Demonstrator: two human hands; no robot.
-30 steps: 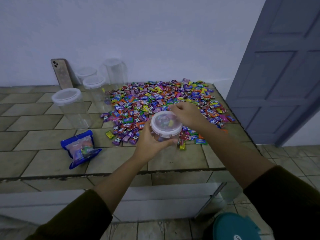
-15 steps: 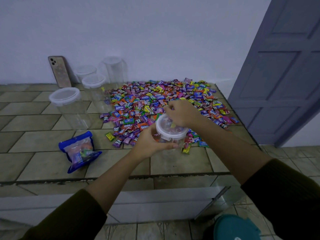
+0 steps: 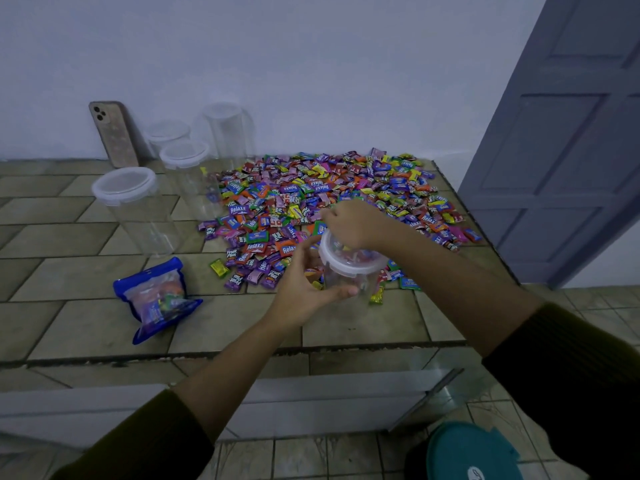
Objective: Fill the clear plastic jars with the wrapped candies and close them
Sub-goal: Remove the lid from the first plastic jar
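Plastic jar (image 3: 349, 275) tilting at near edge of wrapped candies (image 3: 329, 199) over desk (image 3: 242, 323). Left hand (image 3: 301, 289) wrapping its wall, right hand (image 3: 353, 223) pinching lid (image 3: 346, 259) at far rim. Risk: uneven pressing leaving lid crooked, jar slipping, contents spilling.

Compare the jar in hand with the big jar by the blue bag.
Held jar holds candies; big jar is empty. Held jar is shorter than big jar. Left hand and right hand grip held jar; big jar stands untouched. Both are clear and lidded.

Dim, bluish light — wide-angle edge bowing
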